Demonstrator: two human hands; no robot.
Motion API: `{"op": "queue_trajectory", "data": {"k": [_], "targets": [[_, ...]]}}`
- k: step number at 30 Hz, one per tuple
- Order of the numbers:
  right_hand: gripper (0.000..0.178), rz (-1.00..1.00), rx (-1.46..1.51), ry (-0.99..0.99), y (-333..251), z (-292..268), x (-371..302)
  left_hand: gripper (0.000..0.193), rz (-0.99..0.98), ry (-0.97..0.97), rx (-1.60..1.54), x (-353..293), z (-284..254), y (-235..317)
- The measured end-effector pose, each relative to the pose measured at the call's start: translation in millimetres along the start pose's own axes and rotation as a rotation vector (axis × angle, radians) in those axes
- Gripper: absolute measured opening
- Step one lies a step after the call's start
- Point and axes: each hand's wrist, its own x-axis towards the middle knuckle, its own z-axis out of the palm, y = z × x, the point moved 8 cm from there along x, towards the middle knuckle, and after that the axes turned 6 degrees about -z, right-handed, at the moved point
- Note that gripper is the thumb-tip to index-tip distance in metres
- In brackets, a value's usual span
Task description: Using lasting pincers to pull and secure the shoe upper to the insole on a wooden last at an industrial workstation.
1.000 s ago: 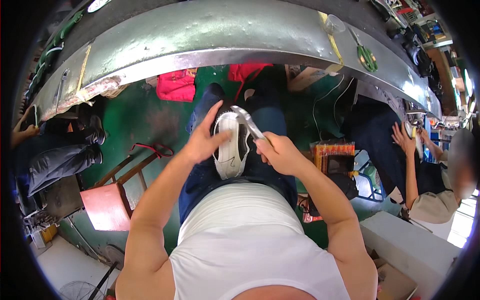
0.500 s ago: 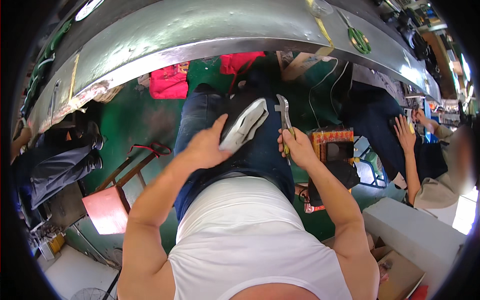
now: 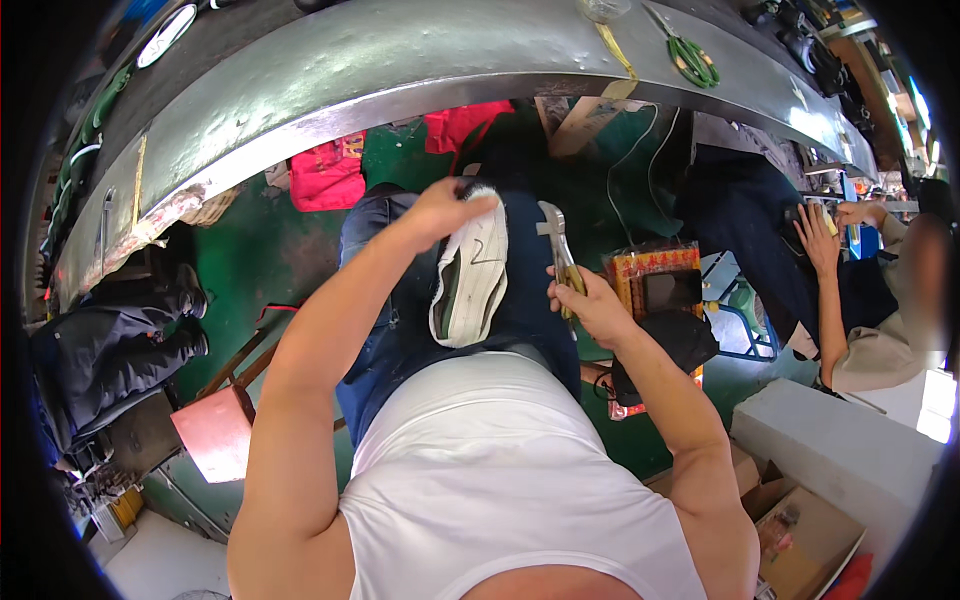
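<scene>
On my lap lies a white shoe (image 3: 472,280), sole side up, lengthwise along my thighs. My left hand (image 3: 443,208) grips its far end, near my knees. My right hand (image 3: 590,305) is closed on the yellow-green handles of metal pincers (image 3: 555,245), whose jaws point away from me just right of the shoe and do not touch it.
A long curved metal workbench (image 3: 400,60) runs across the top, with green-handled scissors (image 3: 688,58) on it. A person (image 3: 880,300) sits at the right. An orange-edged box (image 3: 665,290) and a red bag (image 3: 328,175) stand on the green floor; a wooden stool (image 3: 225,420) is at the left.
The shoe has turned to lie lengthwise on my lap, and my left hand has slid from its side to its far end. The pincers have stayed off the shoe, to its right.
</scene>
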Motion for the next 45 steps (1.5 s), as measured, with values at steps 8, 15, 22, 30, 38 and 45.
{"op": "queue_trajectory", "data": {"k": [8,15,22,30,38,45], "targets": [[0.027,0.222,-0.424,-0.326,-11.6,26.0,-7.2,0.050,0.316,0.357,0.473,-73.4,13.2,-34.7],[0.030,0.410,0.025,-0.413,-23.5,36.2,18.2,0.033,0.356,0.395,0.592,-84.8,17.9,-18.2],[0.019,-0.095,-0.659,-0.331,-54.1,24.8,18.4,0.025,0.574,0.591,0.487,-110.5,17.5,-28.1],[0.053,-0.164,-0.870,-0.495,-69.5,31.8,9.6,0.009,0.714,0.618,0.518,-125.4,26.0,-15.2],[0.031,0.532,-0.777,-0.737,-87.8,40.0,41.4,0.009,0.766,0.588,0.500,-125.7,34.4,-16.6],[0.038,0.558,-1.265,-0.942,-103.2,40.0,64.0,0.053,0.302,0.214,-0.001,-29.1,26.7,-90.1]]}}
